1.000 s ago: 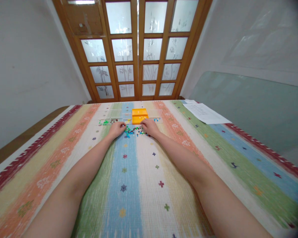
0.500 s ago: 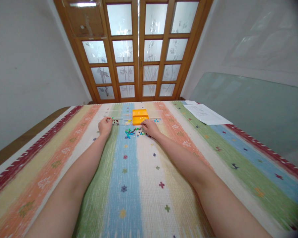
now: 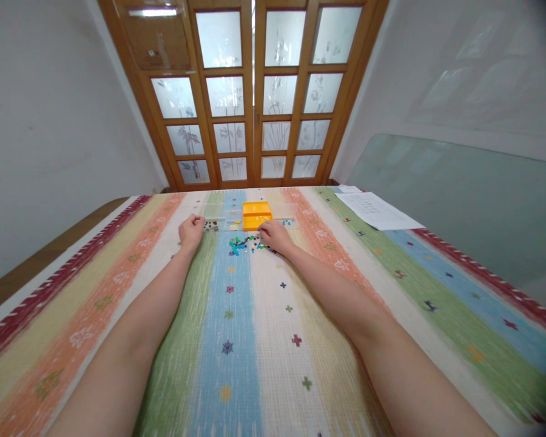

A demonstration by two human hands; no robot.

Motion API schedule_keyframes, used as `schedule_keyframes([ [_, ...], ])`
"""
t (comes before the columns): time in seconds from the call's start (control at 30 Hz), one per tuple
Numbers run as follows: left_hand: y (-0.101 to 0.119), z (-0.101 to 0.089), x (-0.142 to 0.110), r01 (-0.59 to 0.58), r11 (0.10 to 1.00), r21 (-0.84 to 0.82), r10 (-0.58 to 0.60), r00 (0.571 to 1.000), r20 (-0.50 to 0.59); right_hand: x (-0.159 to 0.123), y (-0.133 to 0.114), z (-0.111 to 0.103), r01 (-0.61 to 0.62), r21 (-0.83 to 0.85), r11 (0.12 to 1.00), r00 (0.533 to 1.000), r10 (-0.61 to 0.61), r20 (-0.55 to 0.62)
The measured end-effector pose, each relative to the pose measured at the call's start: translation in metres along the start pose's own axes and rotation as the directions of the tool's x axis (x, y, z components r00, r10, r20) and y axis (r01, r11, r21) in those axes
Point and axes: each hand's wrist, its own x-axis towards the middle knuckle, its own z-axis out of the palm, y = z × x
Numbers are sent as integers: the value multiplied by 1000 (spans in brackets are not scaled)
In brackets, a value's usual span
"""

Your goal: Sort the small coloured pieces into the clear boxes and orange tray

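Observation:
Thumb and fingers of my left hand (image 3: 192, 233) are pinched together at the left part of a clear plastic box, close to some dark brown beads (image 3: 212, 225). Whatever may be between those fingertips is too small to make out. My right hand (image 3: 275, 235) is bent down, fingers closed, at the right end of a loose pile of green, blue and dark beads (image 3: 239, 244). Its fingertips are partly hidden. Just behind that hand stands an open yellow box (image 3: 256, 209) with small pale pieces inside. Yellow pieces (image 3: 235, 225) and blue beads (image 3: 286, 222) lie in clear boxes on either side.
A striped cloth (image 3: 227, 370) covers the table. White printed sheets (image 3: 377, 210) lie at the back right. Beyond the table are wooden doors with glass panes (image 3: 255, 91). A pale green board (image 3: 459, 194) leans at the right wall.
The small green bead at my left fingertips is no longer visible there, and the left hand has shifted very slightly to the left. My right hand stays in nearly the same place.

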Motion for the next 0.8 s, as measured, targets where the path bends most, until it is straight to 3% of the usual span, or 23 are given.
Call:
schedule_keyframes([
  [0.07,10,6,-7,-124,992,7,123,987,99,-1,0,0,7,5,1000,1000,-7,-8],
  [0.13,19,12,-14,-263,965,-2,257,940,224,-1,1,1,11,8,1000,1000,-10,-16],
  [0.3,33,23,-30,-557,830,-44,510,724,465,0,1,2,-2,2,1000,1000,2,-6],
  [0.37,37,24,-34,-633,772,-68,575,648,499,0,1,1,-7,-1,1000,1000,7,2],
  [0.43,41,23,-38,-682,727,-82,619,598,508,0,0,1,-6,-3,1000,1000,7,1],
  [0.57,46,21,-41,-682,728,-69,609,597,522,0,0,1,0,-3,1000,1000,0,-6],
  [0.8,55,23,-47,-647,761,-51,590,657,469,0,1,3,6,4,1000,1000,-6,-18],
])
